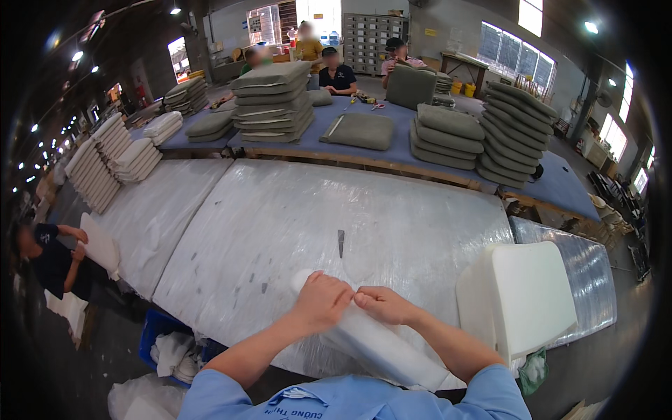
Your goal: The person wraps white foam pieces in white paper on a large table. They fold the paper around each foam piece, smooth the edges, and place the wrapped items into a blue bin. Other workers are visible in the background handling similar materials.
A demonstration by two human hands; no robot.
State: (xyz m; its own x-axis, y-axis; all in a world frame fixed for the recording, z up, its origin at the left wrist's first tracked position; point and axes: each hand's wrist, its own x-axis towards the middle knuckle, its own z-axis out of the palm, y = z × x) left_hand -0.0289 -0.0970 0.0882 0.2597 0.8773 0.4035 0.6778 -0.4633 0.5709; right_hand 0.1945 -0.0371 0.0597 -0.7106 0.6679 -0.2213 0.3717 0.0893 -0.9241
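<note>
Both of my hands meet over the plastic-wrapped table [231, 231]. My left hand [323, 301] is closed at the edge of a white padded cushion piece [388, 346], which slants from between my hands toward my right elbow. Close beside it, my right hand [383, 306] is also closed, its thumb and fingers pinching the same edge. The exact spot they grip is covered by the fingers. A narrow dark grey scrap [341, 243] lies flat just beyond my hands.
White foam cushions [528, 294] are stacked at the table's right end. Grey-green cushion stacks [273, 105] stand on the blue table [294, 147] beyond, with people seated behind. A blue bin [157, 329] sits at lower left; a person [52, 259] holds a white pad there.
</note>
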